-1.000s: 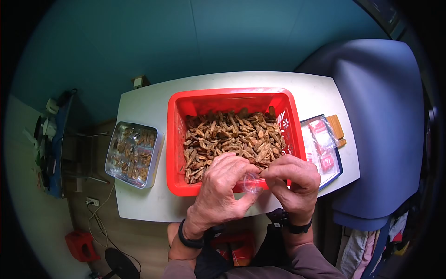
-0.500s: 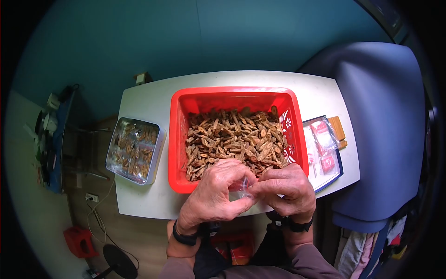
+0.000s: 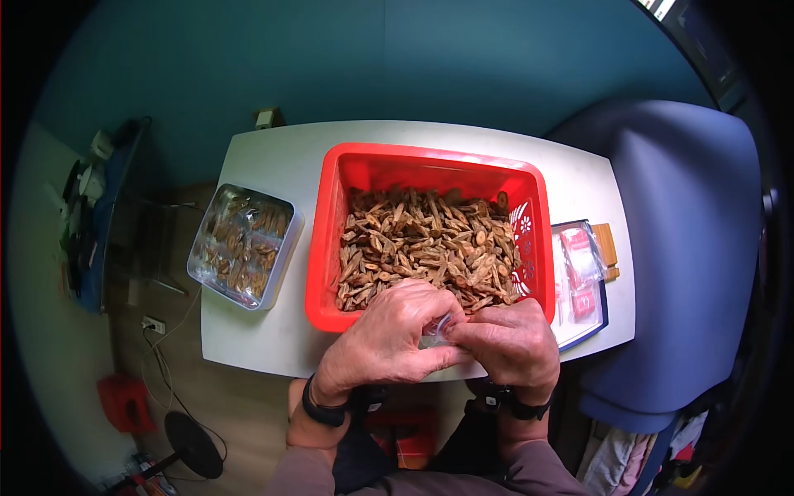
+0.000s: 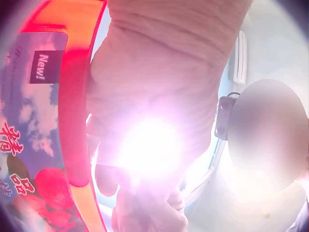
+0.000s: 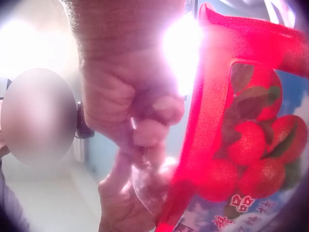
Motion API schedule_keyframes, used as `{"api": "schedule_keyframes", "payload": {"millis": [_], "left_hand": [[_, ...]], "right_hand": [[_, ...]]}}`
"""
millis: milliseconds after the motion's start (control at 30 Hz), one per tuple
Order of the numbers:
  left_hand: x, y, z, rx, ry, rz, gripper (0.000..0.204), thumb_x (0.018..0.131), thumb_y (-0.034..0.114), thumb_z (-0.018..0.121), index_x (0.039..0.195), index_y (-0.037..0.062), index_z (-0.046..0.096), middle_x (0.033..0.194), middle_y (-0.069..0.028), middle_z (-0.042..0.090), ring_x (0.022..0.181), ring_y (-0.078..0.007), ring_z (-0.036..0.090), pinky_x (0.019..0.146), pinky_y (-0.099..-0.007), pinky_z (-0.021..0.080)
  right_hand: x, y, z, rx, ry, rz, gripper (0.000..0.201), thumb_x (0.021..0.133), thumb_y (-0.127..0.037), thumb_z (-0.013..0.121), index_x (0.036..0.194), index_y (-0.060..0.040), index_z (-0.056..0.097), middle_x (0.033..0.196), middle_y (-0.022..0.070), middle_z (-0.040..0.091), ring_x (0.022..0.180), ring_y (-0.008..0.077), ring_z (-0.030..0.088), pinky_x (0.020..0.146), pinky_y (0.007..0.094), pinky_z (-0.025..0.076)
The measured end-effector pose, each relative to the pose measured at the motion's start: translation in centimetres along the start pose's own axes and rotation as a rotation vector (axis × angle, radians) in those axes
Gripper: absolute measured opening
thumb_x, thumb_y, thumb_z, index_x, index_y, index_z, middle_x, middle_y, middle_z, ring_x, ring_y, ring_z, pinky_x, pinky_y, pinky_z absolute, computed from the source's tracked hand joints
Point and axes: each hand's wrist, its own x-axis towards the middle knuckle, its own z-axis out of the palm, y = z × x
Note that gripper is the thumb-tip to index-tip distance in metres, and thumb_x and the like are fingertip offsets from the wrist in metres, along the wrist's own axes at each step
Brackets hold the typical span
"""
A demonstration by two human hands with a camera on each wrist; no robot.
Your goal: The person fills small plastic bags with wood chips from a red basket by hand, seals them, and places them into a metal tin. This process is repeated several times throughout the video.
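A small clear plastic bag (image 3: 435,329) is held between both hands at the near rim of the red basket (image 3: 327,240). My left hand (image 3: 389,335) curls its fingers and thumb round the bag's left side. On the other side, my right hand (image 3: 514,343) pinches the bag's edge with thumb and fingertips. Bag film also shows below the fingers in the right wrist view, and glare covers part of the left hand (image 4: 159,82). Dried brown root-like slices (image 3: 426,240) heap up inside the basket, just beyond the fingers.
To the left stands a metal tin (image 3: 285,269) with several filled clear bags. A dark-edged tray (image 3: 585,337) at the right bears pink-and-clear bag packs (image 3: 583,263), beside a wooden piece (image 3: 608,248). All stand on a white table (image 3: 256,343); a blue draped sheet (image 3: 678,264) hangs at its right.
The hands have drawn closer together round the bag, the right fingers now at its edge. The head view has shifted, so the table and basket sit slightly turned and farther right.
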Motion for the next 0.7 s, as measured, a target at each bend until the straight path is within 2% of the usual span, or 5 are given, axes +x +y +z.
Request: {"api": "schedule_keyframes", "payload": {"millis": [300, 367, 400, 467, 700], "left_hand": [[-0.25, -0.21, 0.04, -0.008, 0.046, 0.024, 0.024, 0.072, 0.015, 0.079, 0.089, 0.0065, 0.064, 0.078, -0.0076, 0.061, 0.079, -0.029, 0.062, 0.075, -0.0404, 0.046], [-0.27, -0.25, 0.06, 0.044, 0.057, 0.027, 0.023, 0.073, 0.015, 0.078, 0.09, 0.0066, 0.065, 0.078, -0.0078, 0.061, 0.079, -0.0288, 0.061, 0.076, -0.0404, 0.046], [-0.25, -0.21, 0.02, 0.044, 0.061, 0.026, 0.023, 0.073, 0.015, 0.078, 0.09, 0.0066, 0.065, 0.078, -0.0078, 0.061, 0.079, -0.0288, 0.061, 0.076, -0.0404, 0.046], [-0.2, -0.09, -0.08, 0.066, 0.057, 0.043, 0.029, 0.069, 0.014, 0.085, 0.09, 0.0051, 0.068, 0.077, -0.0063, 0.062, 0.074, -0.025, 0.06, 0.071, -0.0365, 0.046], [-0.29, -0.35, -0.3, 0.024, 0.02, 0.086, 0.031, 0.069, 0.016, 0.086, 0.091, 0.0057, 0.067, 0.077, -0.0068, 0.063, 0.075, -0.0256, 0.06, 0.072, -0.0368, 0.046]], "right_hand": [[-0.03, 0.06, 0.22, 0.125, -0.054, 0.071, 0.028, 0.076, 0.002, 0.069, 0.102, -0.0063, 0.073, 0.073, 0.0093, 0.07, 0.061, 0.0245, 0.069, 0.053, 0.034, 0.052], [0.08, -0.05, 0.36, 0.179, 0.005, 0.092, 0.023, 0.071, 0.004, 0.071, 0.094, 0.0024, 0.073, 0.068, 0.0148, 0.069, 0.06, 0.0273, 0.071, 0.054, 0.032, 0.053], [0.02, 0.05, 0.19, 0.179, 0.001, 0.09, 0.023, 0.071, 0.004, 0.071, 0.094, 0.0024, 0.073, 0.068, 0.0148, 0.069, 0.06, 0.0273, 0.071, 0.054, 0.032, 0.053], [-0.22, 0.32, -0.27, 0.223, -0.065, 0.067, 0.034, 0.075, 0.006, 0.068, 0.108, -0.0001, 0.072, 0.079, 0.0144, 0.073, 0.068, 0.0271, 0.073, 0.059, 0.0329, 0.057], [-0.44, 0.45, -0.23, 0.342, -0.043, 0.03, 0.034, 0.076, 0.006, 0.069, 0.109, 0.0029, 0.07, 0.077, 0.0165, 0.071, 0.065, 0.0285, 0.073, 0.057, 0.0336, 0.056]]}}
